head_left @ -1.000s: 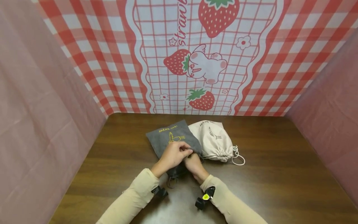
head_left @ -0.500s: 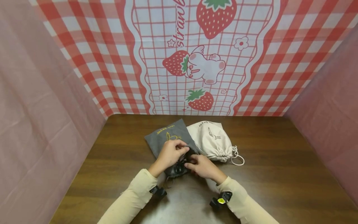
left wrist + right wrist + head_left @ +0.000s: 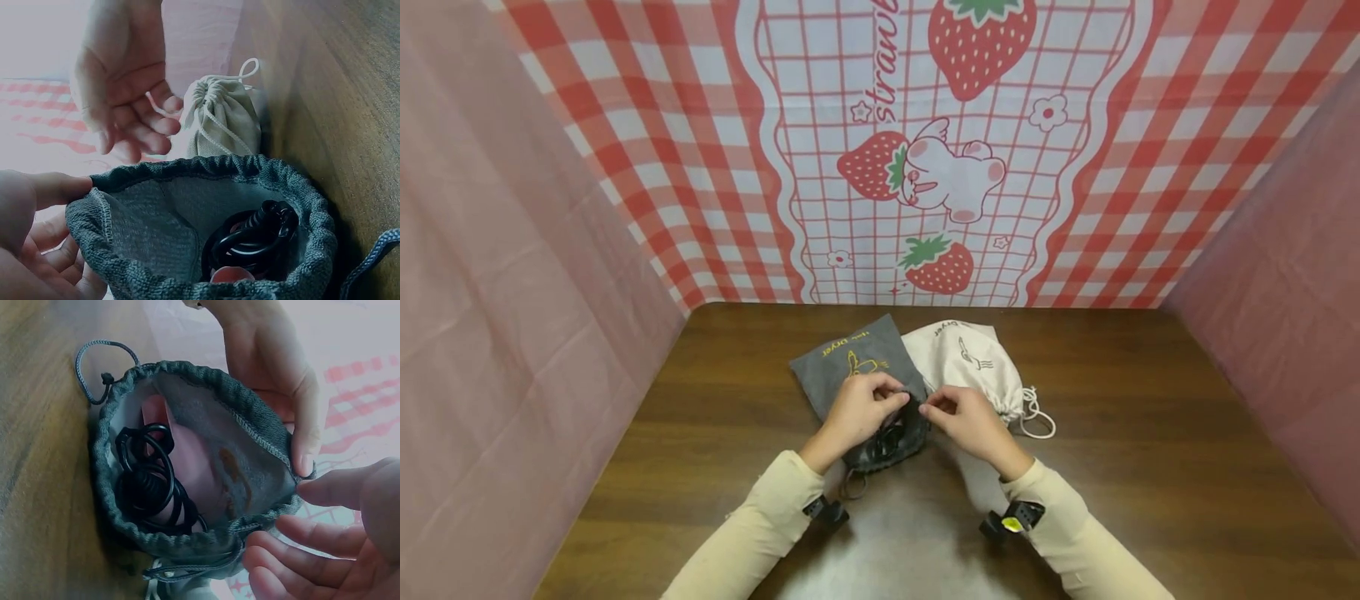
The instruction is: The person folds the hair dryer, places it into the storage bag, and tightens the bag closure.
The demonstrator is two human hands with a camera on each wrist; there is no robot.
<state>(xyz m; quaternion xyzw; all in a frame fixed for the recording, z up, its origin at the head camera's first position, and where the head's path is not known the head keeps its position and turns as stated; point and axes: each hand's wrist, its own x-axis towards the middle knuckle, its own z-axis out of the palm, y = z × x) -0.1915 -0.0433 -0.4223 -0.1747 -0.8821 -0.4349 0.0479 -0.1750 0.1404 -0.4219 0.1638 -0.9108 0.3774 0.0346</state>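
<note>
A dark grey drawstring bag (image 3: 820,367), printed in yellow with a dryer drawing, lies on the table with its mouth spread towards me. My left hand (image 3: 856,410) pinches the bag's rim between thumb and fingers. Close to that rim is my right hand (image 3: 973,423), its fingers loosely bent; in the left wrist view a gap separates it from the cloth. Inside the bag, a coiled black cord (image 3: 159,481) rests against a smooth pink item (image 3: 190,450), mostly hidden. A grey drawstring loop (image 3: 78,369) hangs off the rim.
Just right of the grey bag lies a cream drawstring bag (image 3: 977,367), gathered closed, its white cord (image 3: 1037,421) trailing right. Both are on a brown wooden table (image 3: 1150,467). A red-checked strawberry cloth (image 3: 955,167) hangs behind, with pink cloth at both sides.
My right hand has come out from the grey bag's mouth and moved up and right. The mouth has widened, showing the black cord. My left hand keeps its hold on the rim.
</note>
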